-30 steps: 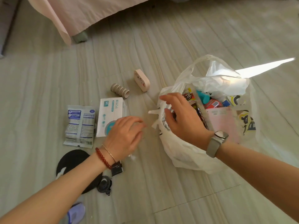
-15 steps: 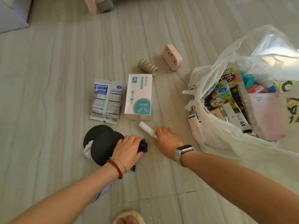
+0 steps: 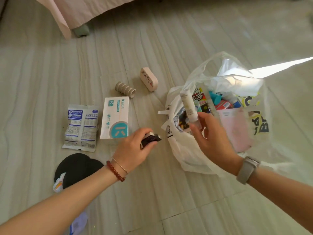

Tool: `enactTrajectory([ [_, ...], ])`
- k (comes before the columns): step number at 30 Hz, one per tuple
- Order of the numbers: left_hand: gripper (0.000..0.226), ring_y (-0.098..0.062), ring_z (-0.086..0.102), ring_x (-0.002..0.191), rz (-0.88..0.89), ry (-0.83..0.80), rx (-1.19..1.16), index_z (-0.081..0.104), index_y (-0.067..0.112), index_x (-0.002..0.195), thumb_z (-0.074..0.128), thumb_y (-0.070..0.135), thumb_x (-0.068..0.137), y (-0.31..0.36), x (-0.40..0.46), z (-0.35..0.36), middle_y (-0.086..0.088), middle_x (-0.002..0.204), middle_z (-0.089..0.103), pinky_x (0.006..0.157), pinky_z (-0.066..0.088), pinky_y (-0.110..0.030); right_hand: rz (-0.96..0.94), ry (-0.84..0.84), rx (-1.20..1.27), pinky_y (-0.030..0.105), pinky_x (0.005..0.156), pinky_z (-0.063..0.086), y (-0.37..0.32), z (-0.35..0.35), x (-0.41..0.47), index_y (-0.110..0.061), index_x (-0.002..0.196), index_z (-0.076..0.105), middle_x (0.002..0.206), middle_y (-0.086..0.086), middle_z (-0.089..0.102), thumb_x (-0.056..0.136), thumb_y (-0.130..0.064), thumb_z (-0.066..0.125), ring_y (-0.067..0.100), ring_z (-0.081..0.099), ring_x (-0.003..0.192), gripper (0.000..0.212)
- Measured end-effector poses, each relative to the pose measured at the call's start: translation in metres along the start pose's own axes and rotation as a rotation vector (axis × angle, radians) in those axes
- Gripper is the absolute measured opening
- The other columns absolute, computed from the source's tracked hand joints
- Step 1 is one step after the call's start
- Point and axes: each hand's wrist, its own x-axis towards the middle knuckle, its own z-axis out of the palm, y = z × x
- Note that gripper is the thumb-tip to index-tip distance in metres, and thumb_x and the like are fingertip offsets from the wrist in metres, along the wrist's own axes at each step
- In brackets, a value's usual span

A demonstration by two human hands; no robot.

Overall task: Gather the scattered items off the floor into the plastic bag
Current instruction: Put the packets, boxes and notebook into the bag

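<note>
A white plastic bag (image 3: 184, 150) stands open on the floor at the right, with several packets inside. My right hand (image 3: 211, 138) holds a white tube (image 3: 188, 106) upright over the bag's mouth. My left hand (image 3: 133, 148) grips a small black and white object (image 3: 151, 139) just left of the bag. On the floor to the left lie a white and teal box (image 3: 116, 119), a blue and white pouch (image 3: 81, 126), a ribbed beige spool (image 3: 125, 89), a pink oval case (image 3: 149, 78) and black round pads (image 3: 77, 167).
A pink bedsheet (image 3: 76, 11) hangs over a grey bed leg (image 3: 81, 30) at the top left. A bright strip of sunlight (image 3: 279, 67) falls on the pale tiled floor at the right. A lilac item (image 3: 78, 223) lies under my left forearm.
Both hands have lifted from the floor near the black pads and moved to the bag. The right hand brought the white tube up over the bag; the left carries the small black object.
</note>
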Motion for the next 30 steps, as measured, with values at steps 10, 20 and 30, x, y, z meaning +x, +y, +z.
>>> enactTrajectory([
  [10, 0.027, -0.018, 0.063, 0.081, -0.070, 0.176, -0.487, 0.053, 0.009, 0.102, 0.066, 0.020, 0.081, 0.128, 0.131, 0.041, 0.003, 0.088, 0.059, 0.069, 0.053, -0.017, 0.493, 0.127, -0.251, 0.027, 0.064, 0.031, 0.089, -0.069, 0.024, -0.002, 0.099, 0.060, 0.091, 0.013, 0.057, 0.090, -0.025, 0.051, 0.023, 0.045, 0.071, 0.027],
  [20, 0.018, -0.018, 0.065, 0.080, -0.078, 0.121, -0.580, 0.049, 0.021, 0.090, 0.064, 0.018, 0.082, 0.134, 0.150, 0.044, -0.002, 0.092, 0.060, 0.070, 0.057, -0.028, 0.467, 0.113, -0.318, 0.028, 0.074, 0.032, 0.086, -0.081, 0.023, -0.004, 0.120, 0.053, 0.118, 0.016, 0.052, 0.093, -0.026, 0.048, 0.032, 0.053, 0.096, 0.036],
  [30, 0.051, -0.018, 0.020, 0.140, 0.196, -0.494, 0.450, 0.044, 0.022, 0.130, 0.034, 0.052, 0.090, 0.091, 0.108, 0.082, 0.000, 0.145, 0.037, 0.113, 0.012, -0.042, 0.387, -0.058, -0.619, 0.034, 0.083, 0.042, 0.080, -0.065, 0.017, -0.013, 0.131, 0.041, 0.128, 0.011, 0.045, 0.091, -0.037, 0.048, 0.026, 0.042, 0.112, 0.047],
])
